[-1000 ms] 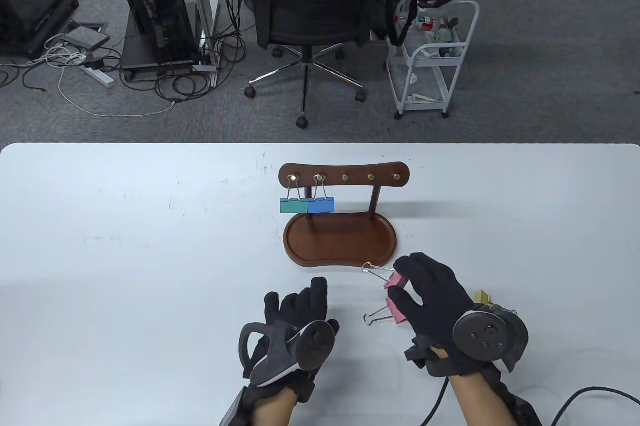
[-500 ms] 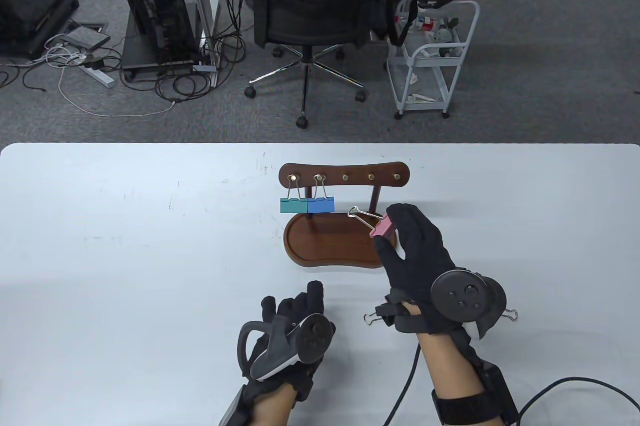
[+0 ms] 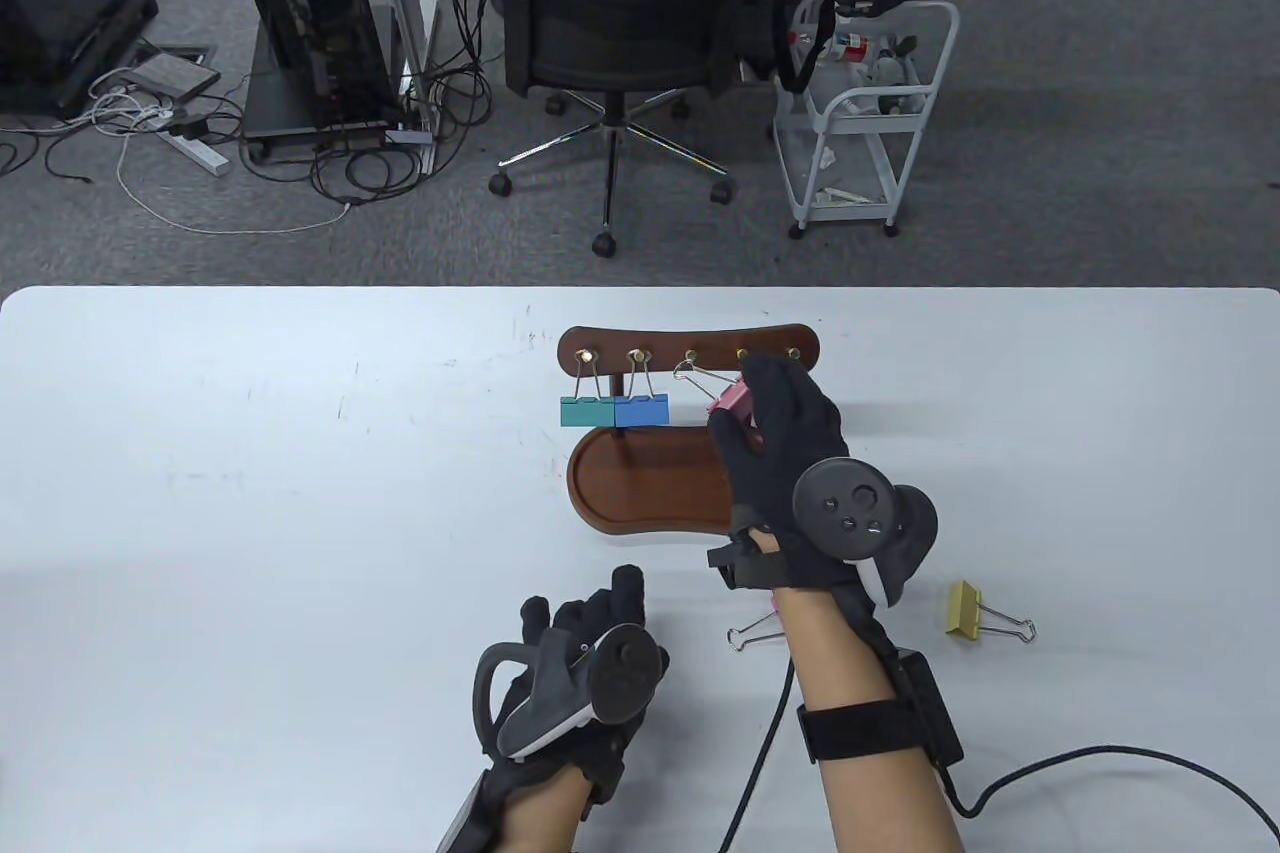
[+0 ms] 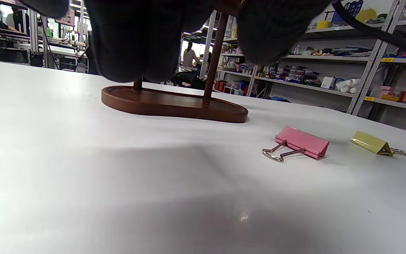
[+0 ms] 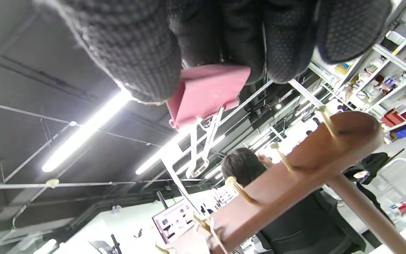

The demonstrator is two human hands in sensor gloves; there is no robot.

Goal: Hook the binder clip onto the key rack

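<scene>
The brown wooden key rack point(image 3: 690, 343) stands mid-table on its oval tray base point(image 3: 640, 493). A green clip point(image 3: 586, 411) and a blue clip point(image 3: 642, 409) hang on its two leftmost hooks. My right hand point(image 3: 770, 413) pinches a pink binder clip point(image 3: 728, 401) in front of the rack, its wire loop point(image 3: 692, 371) right by the third hook point(image 3: 690, 356). In the right wrist view the pink clip point(image 5: 206, 91) sits between my fingertips, its wire handles just above the rack bar point(image 5: 294, 176). My left hand point(image 3: 590, 633) rests on the table, holding nothing.
A second pink clip point(image 4: 301, 143) and a yellow clip point(image 3: 968, 610) lie on the table near the front right; the yellow one also shows in the left wrist view point(image 4: 372, 143). A cable point(image 3: 1100, 763) trails from my right wrist. An office chair point(image 3: 620, 13) stands beyond the table.
My right hand lifted the pink clip from the table and carried it forward and up to the rack's third hook. The yellow clip came into view. My left hand stayed put.
</scene>
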